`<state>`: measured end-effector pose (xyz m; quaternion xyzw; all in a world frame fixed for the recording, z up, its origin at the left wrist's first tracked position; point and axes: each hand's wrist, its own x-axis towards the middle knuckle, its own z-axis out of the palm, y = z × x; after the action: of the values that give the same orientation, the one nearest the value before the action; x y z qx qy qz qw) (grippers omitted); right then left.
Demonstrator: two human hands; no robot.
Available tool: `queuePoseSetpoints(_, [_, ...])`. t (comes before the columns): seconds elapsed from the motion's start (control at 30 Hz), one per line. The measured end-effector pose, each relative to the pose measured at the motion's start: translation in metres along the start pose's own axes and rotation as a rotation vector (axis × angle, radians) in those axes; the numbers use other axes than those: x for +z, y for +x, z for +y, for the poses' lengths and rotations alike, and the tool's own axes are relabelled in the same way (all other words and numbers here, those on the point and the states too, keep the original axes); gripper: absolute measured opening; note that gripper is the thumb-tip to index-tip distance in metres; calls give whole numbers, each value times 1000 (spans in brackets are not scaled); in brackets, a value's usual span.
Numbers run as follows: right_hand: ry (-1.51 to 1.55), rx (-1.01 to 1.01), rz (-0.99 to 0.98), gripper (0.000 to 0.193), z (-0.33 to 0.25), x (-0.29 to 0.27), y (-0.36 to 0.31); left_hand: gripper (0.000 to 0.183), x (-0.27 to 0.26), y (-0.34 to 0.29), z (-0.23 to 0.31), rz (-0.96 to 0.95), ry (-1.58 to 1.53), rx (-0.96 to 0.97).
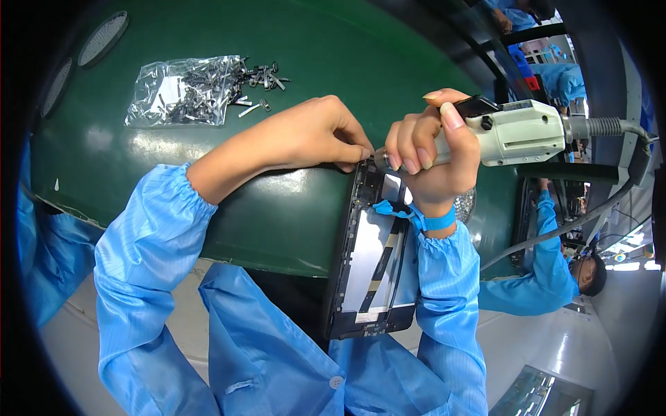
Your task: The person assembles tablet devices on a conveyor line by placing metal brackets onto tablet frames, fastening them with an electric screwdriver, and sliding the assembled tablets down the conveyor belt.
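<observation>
My right hand wraps round a pale electric screwdriver, which lies nearly level with its tip end toward the left. A blue strap circles that wrist. Below sits an opened tablet, a black frame around a silvery inside, its lower end jutting past the table edge toward my lap. At its far left corner my left hand is closed in a pinch, close to the screwdriver's tip. Whatever those fingers hold is too small to make out, and the exact contact of the tip is hidden.
A clear plastic bag of small metal and black parts lies on the green table, with loose parts spilling out rightward. Round dishes stand far left. The screwdriver's cable loops down at right, near another person's blue sleeve.
</observation>
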<state>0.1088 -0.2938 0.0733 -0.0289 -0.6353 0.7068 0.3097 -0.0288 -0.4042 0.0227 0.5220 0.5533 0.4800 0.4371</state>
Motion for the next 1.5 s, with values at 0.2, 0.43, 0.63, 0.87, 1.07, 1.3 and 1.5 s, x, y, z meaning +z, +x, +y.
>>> queuePoseSetpoints(0.2, [10, -17, -14, 29, 9, -2, 0, 23, -1, 0, -6, 4, -18, -12])
queuePoseSetpoints(0.43, [0, 8, -5, 30, 11, -2, -1, 23, 0, 1, -9, -2, -7, 14])
queuePoseSetpoints(0.63, [109, -4, -10, 23, 12, -6, 1, 24, 1, 1, -8, 12, -3, -4])
queuePoseSetpoints(0.87, [-8, 49, -41, 36, 9, 2, 3, 23, 1, 1, -6, 7, 16, -27])
queuePoseSetpoints(1.07, [-90, 126, -113, 30, 8, 5, 8, 24, 1, -1, -6, 15, 1, -13])
queuePoseSetpoints(1.3, [-82, 138, -95, 28, 6, 2, 8, 24, 1, 1, -3, -8, 25, -28])
queuePoseSetpoints(1.5, [-105, 96, -51, 28, 7, 4, 8, 24, 2, 0, -5, 16, 8, -17])
